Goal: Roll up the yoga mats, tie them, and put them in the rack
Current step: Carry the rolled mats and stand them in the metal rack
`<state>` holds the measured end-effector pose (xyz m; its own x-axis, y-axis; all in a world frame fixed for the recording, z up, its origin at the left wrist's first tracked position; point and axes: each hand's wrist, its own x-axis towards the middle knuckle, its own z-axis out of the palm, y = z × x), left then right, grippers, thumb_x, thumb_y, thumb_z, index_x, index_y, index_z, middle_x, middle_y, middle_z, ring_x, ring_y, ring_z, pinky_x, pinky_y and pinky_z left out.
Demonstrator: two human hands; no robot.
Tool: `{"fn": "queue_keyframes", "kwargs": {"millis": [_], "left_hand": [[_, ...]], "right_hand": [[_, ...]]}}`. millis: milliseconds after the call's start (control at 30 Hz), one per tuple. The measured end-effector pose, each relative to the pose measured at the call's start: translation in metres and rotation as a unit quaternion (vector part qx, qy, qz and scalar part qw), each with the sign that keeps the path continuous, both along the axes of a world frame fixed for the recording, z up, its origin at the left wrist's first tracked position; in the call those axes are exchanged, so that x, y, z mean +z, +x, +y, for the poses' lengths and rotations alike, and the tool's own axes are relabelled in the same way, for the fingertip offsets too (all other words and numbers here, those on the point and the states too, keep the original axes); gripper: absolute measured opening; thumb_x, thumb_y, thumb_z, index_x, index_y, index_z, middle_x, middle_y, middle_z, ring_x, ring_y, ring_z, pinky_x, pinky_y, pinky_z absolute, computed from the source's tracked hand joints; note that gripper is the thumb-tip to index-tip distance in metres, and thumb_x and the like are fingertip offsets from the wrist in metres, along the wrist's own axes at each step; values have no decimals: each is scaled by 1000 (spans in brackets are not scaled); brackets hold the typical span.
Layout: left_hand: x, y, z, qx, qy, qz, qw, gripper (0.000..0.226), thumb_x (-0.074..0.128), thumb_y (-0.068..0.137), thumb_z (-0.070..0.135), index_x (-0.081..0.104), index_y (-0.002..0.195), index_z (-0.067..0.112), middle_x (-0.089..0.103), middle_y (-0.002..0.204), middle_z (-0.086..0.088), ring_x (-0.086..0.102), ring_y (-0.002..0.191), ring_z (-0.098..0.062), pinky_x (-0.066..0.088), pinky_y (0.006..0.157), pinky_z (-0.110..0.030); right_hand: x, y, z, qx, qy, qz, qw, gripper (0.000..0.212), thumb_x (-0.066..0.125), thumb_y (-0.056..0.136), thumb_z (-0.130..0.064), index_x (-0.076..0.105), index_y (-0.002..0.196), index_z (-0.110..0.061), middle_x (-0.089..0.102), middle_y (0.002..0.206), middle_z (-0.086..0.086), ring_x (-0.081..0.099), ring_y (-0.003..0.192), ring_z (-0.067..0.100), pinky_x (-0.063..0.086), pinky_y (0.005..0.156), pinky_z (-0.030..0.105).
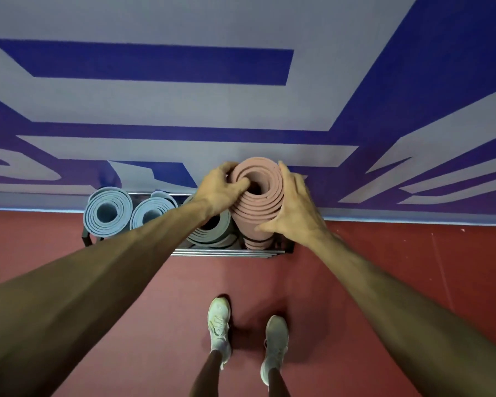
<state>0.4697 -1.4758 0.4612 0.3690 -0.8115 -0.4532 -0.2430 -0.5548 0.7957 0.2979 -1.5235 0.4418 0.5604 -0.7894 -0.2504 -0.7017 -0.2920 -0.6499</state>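
A rolled pink yoga mat point(258, 207) stands on end at the right end of a low metal rack point(226, 252) against the wall. My left hand point(218, 190) grips its top rim, thumb hooked into the hollow centre. My right hand point(295, 204) wraps the roll's right side, fingers curved round it. A dark band shows low on the pink roll near the rack bars. Left of it a grey-green rolled mat point(215, 230) stands in the rack, partly under my left wrist. Two light blue rolled mats point(106, 212) point(149, 210) stand further left.
A wall painted in blue and pale grey shapes point(184, 104) rises right behind the rack. The floor point(384, 267) is dark red. My two feet in pale trainers point(219, 328) point(275, 342) stand a step in front of the rack.
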Motion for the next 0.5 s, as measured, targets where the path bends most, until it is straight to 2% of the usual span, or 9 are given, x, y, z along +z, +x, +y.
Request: {"fn": "queue_keyframes", "kwargs": {"millis": [100, 167, 233, 333, 400, 500], "left_hand": [[9, -4, 7, -28, -18, -17, 999, 38, 64, 88, 24, 58, 125, 17, 66, 101, 2, 66, 91, -15, 56, 86, -35], [16, -11, 10, -43, -23, -21, 999, 35, 67, 87, 29, 61, 120, 20, 68, 96, 5, 67, 86, -12, 56, 83, -34], [21, -19, 9, -62, -23, -18, 998, 34, 69, 85, 34, 62, 117, 24, 69, 95, 6, 67, 88, -11, 55, 86, -34], [24, -34, 4, -90, -26, 8, 996, 46, 69, 84, 38, 57, 126, 21, 65, 100, 10, 63, 99, -11, 51, 95, -36], [21, -39, 1, -91, -29, 9, 995, 49, 69, 85, 36, 55, 129, 20, 63, 97, 15, 62, 100, -11, 50, 97, -37], [12, -41, 0, -90, -31, -4, 995, 44, 68, 85, 36, 57, 126, 24, 66, 97, 12, 64, 99, -12, 51, 95, -38]], "right_hand": [[11, -8, 2, 13, -9, 16, 1000, 130, 95, 45, -33, 16, 149, -27, 34, 139, -1, 42, 125, 19, 46, 99, 38], [18, -18, 4, 7, -1, 12, 1000, 128, 95, 44, -33, 19, 147, -28, 35, 136, -3, 45, 122, 16, 45, 97, 32], [22, -31, 7, -11, 9, -1, 1000, 128, 96, 43, -32, 20, 146, -28, 35, 135, -3, 45, 120, 13, 41, 96, 26], [22, -47, 10, -44, 28, -17, 998, 128, 96, 44, -29, 20, 147, -29, 32, 137, -3, 42, 122, 10, 35, 97, 20], [18, -52, 7, -55, 34, -22, 998, 127, 95, 45, -27, 20, 148, -28, 32, 138, -3, 41, 126, 12, 35, 98, 20], [11, -53, 6, -49, 36, -24, 998, 126, 95, 47, -26, 19, 148, -27, 30, 140, -3, 41, 126, 12, 35, 98, 20]]}}
